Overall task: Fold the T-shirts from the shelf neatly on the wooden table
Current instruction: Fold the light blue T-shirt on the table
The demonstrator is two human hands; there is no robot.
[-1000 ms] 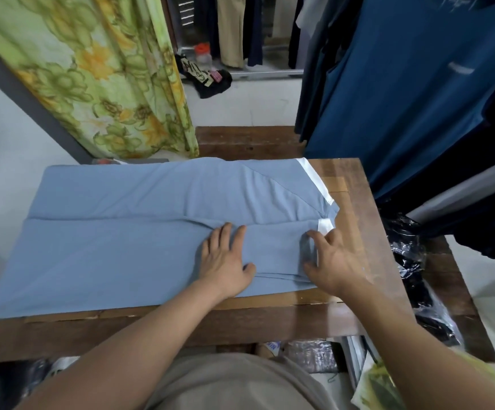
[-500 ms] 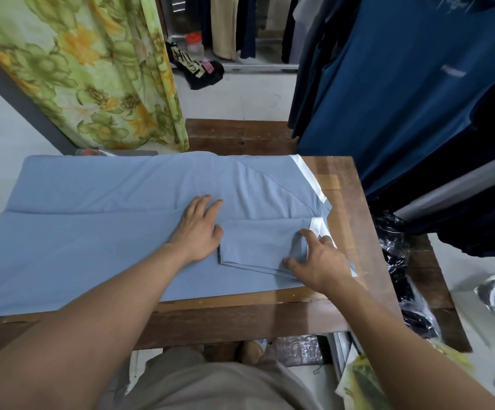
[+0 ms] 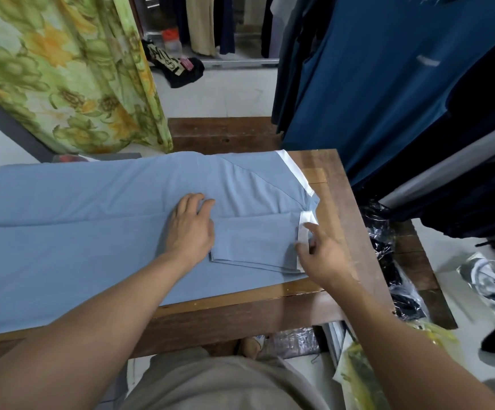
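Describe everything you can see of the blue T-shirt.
The T-shirt is light blue, soft-looking knit with white trim at its right end. It lies flat across the wooden table, its near side folded lengthwise and a sleeve folded in on top. The left hand rests flat on it mid-body; the right hand touches the sleeve's white cuff.

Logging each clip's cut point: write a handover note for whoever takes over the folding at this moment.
Left hand: flat, pressing the blue T-shirt beside the folded-in sleeve.
Right hand: at the white trim on the shirt's right end; pinching or only touching, cannot tell.
The shirt lies spread lengthwise on the wooden table.
Done: near side and sleeve folded inward.
Left: probably smooth the flap, then fold the shirt across its length.
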